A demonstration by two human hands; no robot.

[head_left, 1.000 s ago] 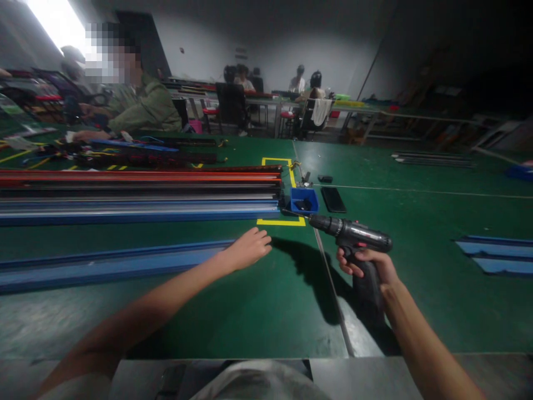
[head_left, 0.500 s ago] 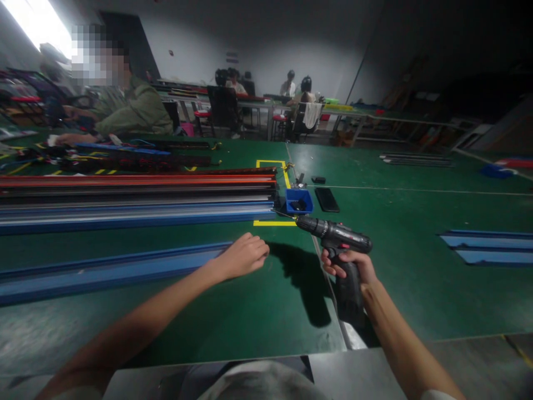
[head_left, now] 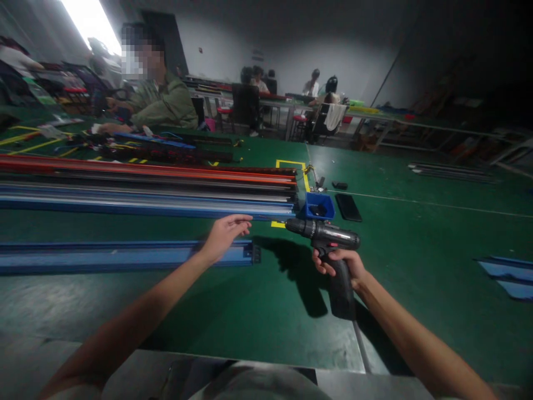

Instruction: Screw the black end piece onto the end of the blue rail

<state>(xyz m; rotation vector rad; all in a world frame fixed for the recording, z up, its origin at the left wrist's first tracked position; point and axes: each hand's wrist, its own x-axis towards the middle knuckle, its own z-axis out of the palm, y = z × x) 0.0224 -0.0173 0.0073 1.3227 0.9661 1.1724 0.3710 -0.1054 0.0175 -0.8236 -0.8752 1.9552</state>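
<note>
My right hand (head_left: 341,265) grips the handle of a black cordless drill (head_left: 328,244), its nose pointing left toward a small blue bin (head_left: 318,206). My left hand (head_left: 225,233) is open, fingers spread, hovering above the right end of a long blue rail (head_left: 125,256) that lies alone on the green table. Beyond it lies a stack of long rails (head_left: 145,186), blue, silver, black and red, whose right ends stop beside the blue bin.
A black phone (head_left: 348,206) lies right of the bin, inside yellow tape marks (head_left: 306,178). A person in a green jacket (head_left: 166,105) sits at the far left with cables. More blue pieces (head_left: 506,278) lie far right. Other people sit at rear tables.
My left hand lifted off the end of the single blue rail and moved up toward the stack, opening. The drill shifted slightly left. The camera view swung.
</note>
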